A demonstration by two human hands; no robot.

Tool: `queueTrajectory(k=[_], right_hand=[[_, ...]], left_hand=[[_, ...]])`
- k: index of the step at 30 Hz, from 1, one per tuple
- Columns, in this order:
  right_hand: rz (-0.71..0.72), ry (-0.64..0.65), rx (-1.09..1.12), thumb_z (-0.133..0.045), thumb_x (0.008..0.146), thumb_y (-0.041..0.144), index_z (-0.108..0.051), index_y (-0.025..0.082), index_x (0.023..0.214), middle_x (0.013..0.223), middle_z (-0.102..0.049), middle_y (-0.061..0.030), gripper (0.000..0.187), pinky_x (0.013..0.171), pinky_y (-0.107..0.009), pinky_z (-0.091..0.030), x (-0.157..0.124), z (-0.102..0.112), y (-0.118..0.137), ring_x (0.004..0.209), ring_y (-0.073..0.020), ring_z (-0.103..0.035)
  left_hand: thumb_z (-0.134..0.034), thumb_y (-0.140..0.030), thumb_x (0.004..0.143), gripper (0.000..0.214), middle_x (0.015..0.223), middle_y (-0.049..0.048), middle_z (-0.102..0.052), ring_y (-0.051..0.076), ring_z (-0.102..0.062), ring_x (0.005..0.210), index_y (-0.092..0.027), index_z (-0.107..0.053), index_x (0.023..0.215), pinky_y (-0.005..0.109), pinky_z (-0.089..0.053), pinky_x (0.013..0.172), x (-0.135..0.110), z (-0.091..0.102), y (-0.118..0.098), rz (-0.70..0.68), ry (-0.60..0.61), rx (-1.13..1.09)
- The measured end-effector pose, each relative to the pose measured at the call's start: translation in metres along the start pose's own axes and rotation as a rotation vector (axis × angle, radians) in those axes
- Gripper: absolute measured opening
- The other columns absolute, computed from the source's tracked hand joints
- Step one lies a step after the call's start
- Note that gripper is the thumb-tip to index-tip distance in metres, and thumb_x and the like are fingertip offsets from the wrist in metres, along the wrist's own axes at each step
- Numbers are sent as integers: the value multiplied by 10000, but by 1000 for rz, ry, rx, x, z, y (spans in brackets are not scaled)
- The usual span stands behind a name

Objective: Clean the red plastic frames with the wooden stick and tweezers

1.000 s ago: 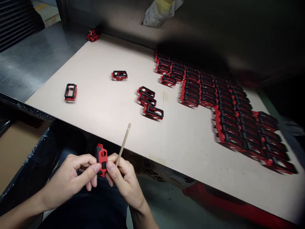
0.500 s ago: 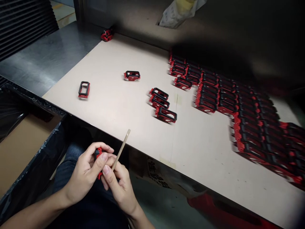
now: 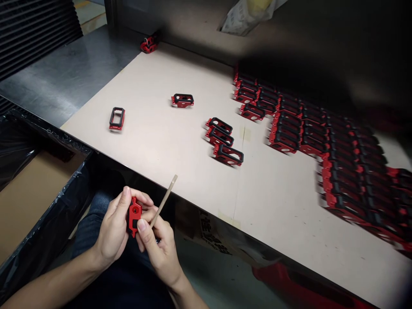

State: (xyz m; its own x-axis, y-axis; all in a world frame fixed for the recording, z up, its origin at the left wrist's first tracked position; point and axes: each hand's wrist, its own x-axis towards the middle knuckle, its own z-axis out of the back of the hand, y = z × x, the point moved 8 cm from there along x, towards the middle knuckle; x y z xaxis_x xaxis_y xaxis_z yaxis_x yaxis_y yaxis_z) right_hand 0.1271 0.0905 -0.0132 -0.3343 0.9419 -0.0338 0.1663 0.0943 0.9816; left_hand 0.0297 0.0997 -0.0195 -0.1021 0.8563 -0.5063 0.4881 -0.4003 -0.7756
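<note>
Close to my lap, below the table's front edge, my left hand is closed around a small red and black plastic housing. Its red side, with a round hole and a dark square opening, faces up. My right hand pinches a thin tan stick between thumb and fingers, its flat tip pointing up and away. The right thumb also touches the lower part of the housing. Some of the right fingers are hidden behind it.
On the pale board lie a single housing, another frame, and a short stack of housings. Many more stand in packed rows at right. A plastic-lined carton stands at left.
My left thumb has lifted off the housing and moved up, baring its red side. The stick remains in my right hand. The view has shifted slightly.
</note>
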Motion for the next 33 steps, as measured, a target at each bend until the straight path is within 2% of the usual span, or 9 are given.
queueTrajectory(k=[2,4,6,9,11,16,21,25,33], right_hand=[[-14,-2,25,-507,1069,433,-520,218,786,548,-458,73,356,525,-243,-369,1,0,-1,481,-89,-419],[-28,-1,34,-511,1065,452,-515,219,785,550,-449,75,364,527,-247,-370,3,-1,-2,479,-91,-414],[-42,5,38,-508,1065,459,-518,220,800,554,-448,76,357,525,-249,-367,3,-1,-2,477,-91,-410],[-25,10,28,-499,1071,433,-508,222,787,555,-454,75,355,539,-253,-376,3,-3,-1,477,-90,-415],[-1,11,6,-501,1072,399,-507,221,771,552,-453,77,349,559,-254,-392,3,-4,1,479,-88,-421],[13,-11,-21,-511,1063,350,-506,221,751,553,-469,73,338,563,-247,-400,2,-3,2,486,-88,-432],[-12,-10,-25,-511,1061,355,-521,220,775,555,-471,73,317,548,-247,-391,4,-2,2,485,-90,-427],[-31,1,-23,-507,1061,422,-503,224,761,556,-474,68,360,555,-259,-404,4,-3,2,486,-95,-430],[-104,19,15,-466,1064,564,-496,225,776,533,-463,73,446,555,-264,-389,7,-4,-7,476,-94,-412]], left_hand=[[-746,-682,857,493,1016,50,-750,219,-741,904,-194,-760,918,291,-625,836,-2,2,2,15,27,12],[-775,-629,863,455,1108,60,-748,235,-742,971,-224,-749,1067,258,-632,740,-4,3,4,9,84,83],[-802,-562,870,415,1128,54,-740,216,-741,906,-255,-717,1136,240,-620,646,-5,5,6,-19,129,173],[-781,-528,905,327,1078,25,-728,123,-677,663,-248,-718,1060,278,-640,725,-4,8,6,-68,121,221],[-746,-562,922,341,1038,17,-721,102,-653,617,-227,-728,985,305,-643,795,-2,8,6,-82,92,202],[-762,-662,854,469,942,29,-722,182,-716,757,-195,-731,832,276,-626,727,1,4,3,-53,26,109],[-701,-745,850,569,993,61,-763,228,-751,848,-186,-784,915,299,-630,770,-2,6,3,26,-3,61],[-728,-681,871,514,1060,63,-770,233,-749,920,-196,-788,1027,284,-618,815,-5,9,3,47,24,57],[-785,-599,871,424,1072,62,-774,211,-741,929,-200,-797,1014,247,-628,805,-5,10,2,32,45,43]])
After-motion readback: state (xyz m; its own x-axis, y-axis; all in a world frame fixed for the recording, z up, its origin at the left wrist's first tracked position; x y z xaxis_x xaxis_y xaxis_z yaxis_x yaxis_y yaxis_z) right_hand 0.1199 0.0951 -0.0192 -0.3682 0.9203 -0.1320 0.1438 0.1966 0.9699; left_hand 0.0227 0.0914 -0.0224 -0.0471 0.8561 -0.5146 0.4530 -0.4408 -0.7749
